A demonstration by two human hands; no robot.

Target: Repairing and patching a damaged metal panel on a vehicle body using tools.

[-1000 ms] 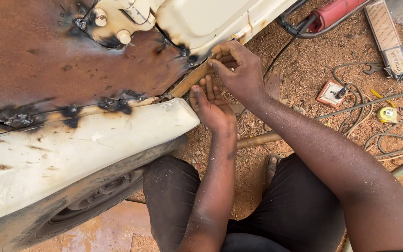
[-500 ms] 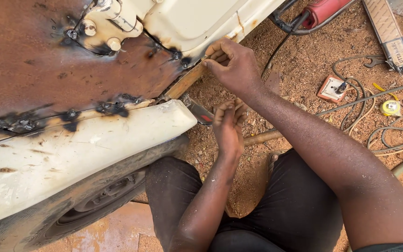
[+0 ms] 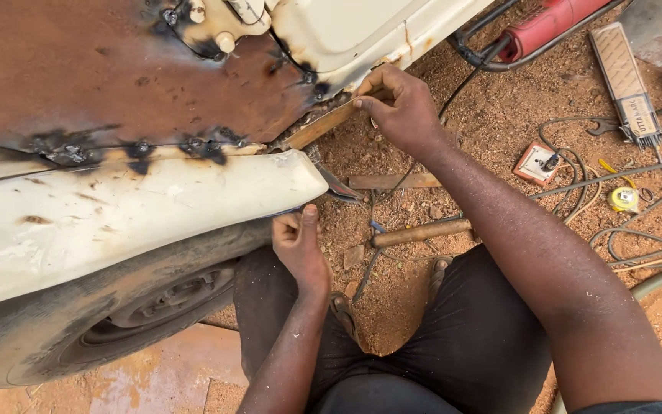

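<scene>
A: The left hand [image 3: 300,245] has dropped from beside the right to the fender [image 3: 155,207], thumb and fingers pinching its lower edge.

B: And the right hand [image 3: 396,103]?

A: Closed on the wood strip [image 3: 323,126] wedged under the sill [image 3: 392,38]. If the strip slips, that rough panel edge could cut a finger.
</scene>
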